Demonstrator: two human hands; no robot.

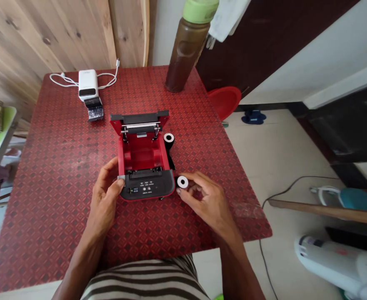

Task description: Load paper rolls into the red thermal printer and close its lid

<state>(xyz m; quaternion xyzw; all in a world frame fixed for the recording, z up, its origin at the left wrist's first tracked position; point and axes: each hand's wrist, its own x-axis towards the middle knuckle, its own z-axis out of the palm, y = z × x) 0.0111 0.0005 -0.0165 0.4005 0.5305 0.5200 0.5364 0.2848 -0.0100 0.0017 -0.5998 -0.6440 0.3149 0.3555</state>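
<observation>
A small red printer (144, 160) with a dark front panel sits in the middle of the red patterned table (61, 166), its lid tipped open to the back. My left hand (106, 193) rests against its front left corner, thumb on the grey tab there. My right hand (203, 198) lies just right of the printer, fingers curled round a black spool with a white core (182, 182). A second black spool with a white core (168, 139) stands against the printer's right side, joined to the first by black ribbon.
A white device (88, 85) with a white cable (61, 79) and a printed strip lies at the table's far left. A tall brown bottle (188, 46) with a green cap stands at the far edge. A red stool (224, 101) sits beyond the table's right side.
</observation>
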